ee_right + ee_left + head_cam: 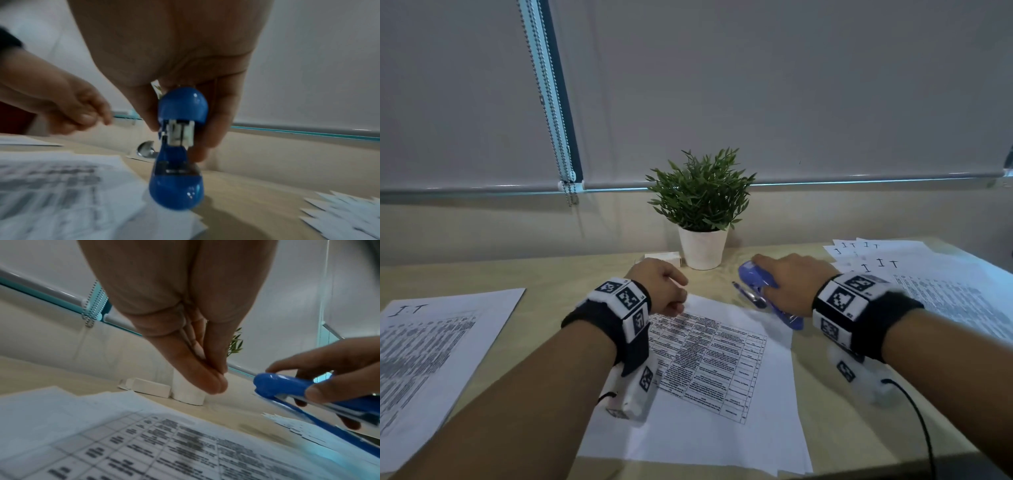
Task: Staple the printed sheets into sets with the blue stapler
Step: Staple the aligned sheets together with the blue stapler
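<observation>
My right hand (784,284) grips the blue stapler (751,274) from above, thumb on one side and fingers on the other. The stapler's top and base stand apart. In the right wrist view the stapler (176,190) hangs nose-first over the far right corner of the centre stack of printed sheets (61,194). That stack (722,428) lies in front of me and shows a printed table. My left hand (681,291) hovers over the stack's far edge with curled fingers, and in the left wrist view the left hand (213,384) has thumb against fingertips, holding nothing.
Another printed set (431,342) lies at the left of the wooden table (551,274). Several fanned sheets (945,291) lie at the right. A potted plant (703,250) and a small white box (662,257) stand at the back, below the roller blinds.
</observation>
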`<state>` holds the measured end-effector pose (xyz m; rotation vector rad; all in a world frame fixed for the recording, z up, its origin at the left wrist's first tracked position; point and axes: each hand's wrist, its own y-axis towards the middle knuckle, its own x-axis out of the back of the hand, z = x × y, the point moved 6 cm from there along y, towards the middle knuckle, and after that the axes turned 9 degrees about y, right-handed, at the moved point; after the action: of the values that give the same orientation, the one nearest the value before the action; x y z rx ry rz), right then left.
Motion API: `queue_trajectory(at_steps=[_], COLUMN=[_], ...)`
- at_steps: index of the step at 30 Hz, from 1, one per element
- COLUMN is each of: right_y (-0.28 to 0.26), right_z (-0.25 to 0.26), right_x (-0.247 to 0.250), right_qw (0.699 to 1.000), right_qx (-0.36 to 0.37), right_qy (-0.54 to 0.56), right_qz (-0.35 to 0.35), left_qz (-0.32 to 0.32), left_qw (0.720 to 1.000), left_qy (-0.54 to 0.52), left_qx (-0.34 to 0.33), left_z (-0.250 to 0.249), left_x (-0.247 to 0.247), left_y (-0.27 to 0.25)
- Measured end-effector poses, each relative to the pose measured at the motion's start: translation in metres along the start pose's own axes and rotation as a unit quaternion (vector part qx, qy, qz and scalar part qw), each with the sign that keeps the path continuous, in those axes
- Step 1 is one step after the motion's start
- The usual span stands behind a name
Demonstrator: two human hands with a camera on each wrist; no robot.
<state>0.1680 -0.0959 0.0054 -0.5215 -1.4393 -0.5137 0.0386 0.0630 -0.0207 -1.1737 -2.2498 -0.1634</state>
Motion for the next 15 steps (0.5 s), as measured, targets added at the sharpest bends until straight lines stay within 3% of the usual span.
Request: queue_trajectory(at_steps=[3,8,13,15], right_y=[0.029,0.071,0.057,0.056], right_z=[-0.025,-0.05,0.004,0.029], right_x=[-0.008,-0.035,-0.017,-0.026], right_qw=[0.997,0.993,0.997,0.997], right_qx=[-0.07,-0.095,-0.024,0.026], right_qy=[0.015,-0.039,-0.056,-0.037], right_qz=[0.024,0.066,0.037,0.069], left_qz=[0.008,-0.022,-0.038,-0.036], left_qw=[1.0,0.999,0.993,0.988], left_qy=[-0.004,0.027,-0.081,-0.127], left_qx=[-0.001,0.018,0.071,0.075], left_z=[0.009,0.018,0.031,0.042], left_x=[0.008,0.028,0.054,0.065], left_y=[-0.004,-0.011,-0.027,-0.042])
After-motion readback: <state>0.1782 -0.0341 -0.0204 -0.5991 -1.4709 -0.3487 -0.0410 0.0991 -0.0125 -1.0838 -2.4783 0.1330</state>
